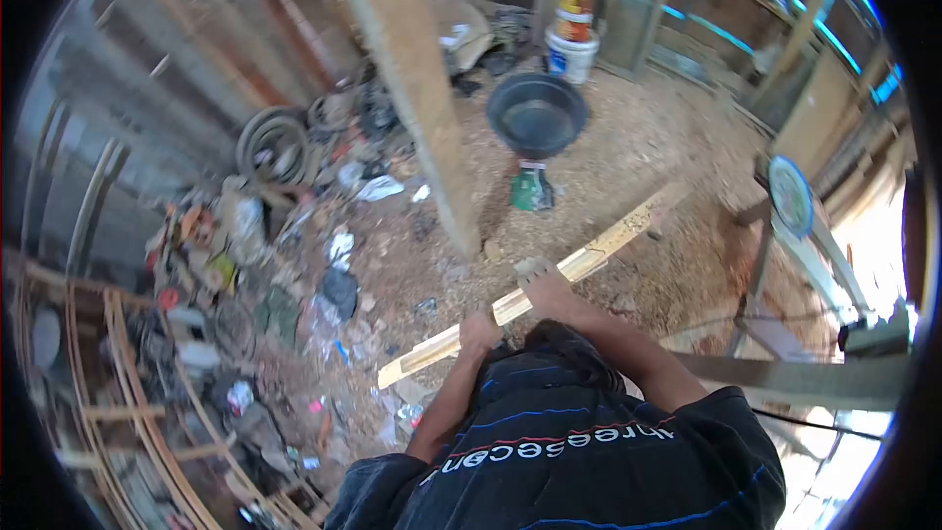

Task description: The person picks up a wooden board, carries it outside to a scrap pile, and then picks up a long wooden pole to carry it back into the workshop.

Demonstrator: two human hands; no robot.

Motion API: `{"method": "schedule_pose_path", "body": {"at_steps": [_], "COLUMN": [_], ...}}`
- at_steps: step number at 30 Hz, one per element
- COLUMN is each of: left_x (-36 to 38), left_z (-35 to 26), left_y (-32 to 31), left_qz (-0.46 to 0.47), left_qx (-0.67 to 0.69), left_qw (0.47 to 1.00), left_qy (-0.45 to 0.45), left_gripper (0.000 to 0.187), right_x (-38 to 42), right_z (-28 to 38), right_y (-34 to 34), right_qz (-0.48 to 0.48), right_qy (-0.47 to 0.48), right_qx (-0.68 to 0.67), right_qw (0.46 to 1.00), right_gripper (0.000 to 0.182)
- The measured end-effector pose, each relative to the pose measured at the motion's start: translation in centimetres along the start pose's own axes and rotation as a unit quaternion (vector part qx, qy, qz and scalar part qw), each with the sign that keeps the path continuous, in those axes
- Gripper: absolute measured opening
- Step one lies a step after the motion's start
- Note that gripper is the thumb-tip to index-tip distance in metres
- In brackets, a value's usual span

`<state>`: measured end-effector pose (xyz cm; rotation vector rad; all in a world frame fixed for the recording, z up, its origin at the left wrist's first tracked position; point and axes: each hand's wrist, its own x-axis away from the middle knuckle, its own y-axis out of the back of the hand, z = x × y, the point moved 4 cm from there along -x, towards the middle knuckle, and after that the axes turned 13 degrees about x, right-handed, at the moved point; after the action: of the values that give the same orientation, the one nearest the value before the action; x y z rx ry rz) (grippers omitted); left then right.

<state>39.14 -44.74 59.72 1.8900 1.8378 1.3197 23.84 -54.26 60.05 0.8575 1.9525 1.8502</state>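
A long, narrow length of pale wood point(604, 253) slants across the middle of the view, from lower left to upper right. It looks like several rough strips or a split board; its upper right end is blurred. My left hand point(480, 331) is closed round the wood left of its middle. A short way up, my right hand point(545, 287) lies over the same wood with its fingers curled on it. The wood is above the littered ground, in front of my dark shirt point(579, 432).
A wooden post point(407, 88) rises just ahead. Beyond stand a black basin point(536, 116) and stacked buckets point(572, 25). Rubbish and tyres point(273, 149) lie to the left, near a slatted wooden frame point(123, 363). A wooden beam point(785, 380) and a round-faced object point(790, 196) are at right.
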Motion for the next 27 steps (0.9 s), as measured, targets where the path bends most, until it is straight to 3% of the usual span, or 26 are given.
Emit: {"method": "schedule_pose_path", "body": {"at_steps": [1,3,4,5,6,9,16,19,23,27], "left_x": [-1.2,-2.6,-2.7,-3.3,-4.0,-6.5,-13.4,-17.6,-22.9,-26.7], "left_z": [-0.8,-2.1,-3.8,-4.4,-5.1,-6.5,-8.2,-11.3,-16.5,-24.5], "left_y": [-0.1,-0.6,0.0,0.1,0.0,-1.9,-7.0,-8.7,-12.7,-15.7], "left_qz": [0.008,0.020,0.020,0.037,0.053,0.079,0.031,0.099,0.141,0.173], "left_qx": [-0.002,-0.005,-0.039,-0.042,-0.045,-0.053,-0.081,-0.118,-0.114,-0.111], "left_qw": [1.000,0.999,0.994,0.994,0.994,0.988,0.970,0.968,0.966,0.957], "left_qy": [-0.014,-0.033,-0.098,-0.093,-0.089,-0.119,-0.228,-0.196,-0.186,-0.203], "left_gripper": [0.037,0.039,0.039,0.038,0.037,0.037,0.033,0.038,0.043,0.054], "right_x": [0.6,2.3,2.5,2.5,3.0,3.7,4.5,3.6,4.2,7.3], "right_z": [-0.6,-2.0,-2.8,-3.6,-4.1,-6.2,-12.0,-16.2,-24.0,-32.1], "right_y": [-0.2,0.7,0.6,0.5,-0.6,-1.0,-4.4,-8.1,-10.4,-8.9], "right_qz": [-0.023,-0.065,-0.038,-0.014,-0.096,0.040,0.078,0.080,0.169,0.146], "right_qy": [-0.017,-0.054,-0.078,-0.101,-0.127,-0.149,-0.196,-0.206,-0.216,-0.264], "right_qx": [-0.014,0.005,-0.009,-0.023,-0.011,-0.025,-0.047,-0.089,-0.151,-0.131], "right_qw": [1.000,0.996,0.996,0.995,0.987,0.988,0.976,0.971,0.950,0.945], "right_gripper": [0.050,0.034,0.034,0.035,0.032,0.037,0.045,0.051,0.054,0.049]}}
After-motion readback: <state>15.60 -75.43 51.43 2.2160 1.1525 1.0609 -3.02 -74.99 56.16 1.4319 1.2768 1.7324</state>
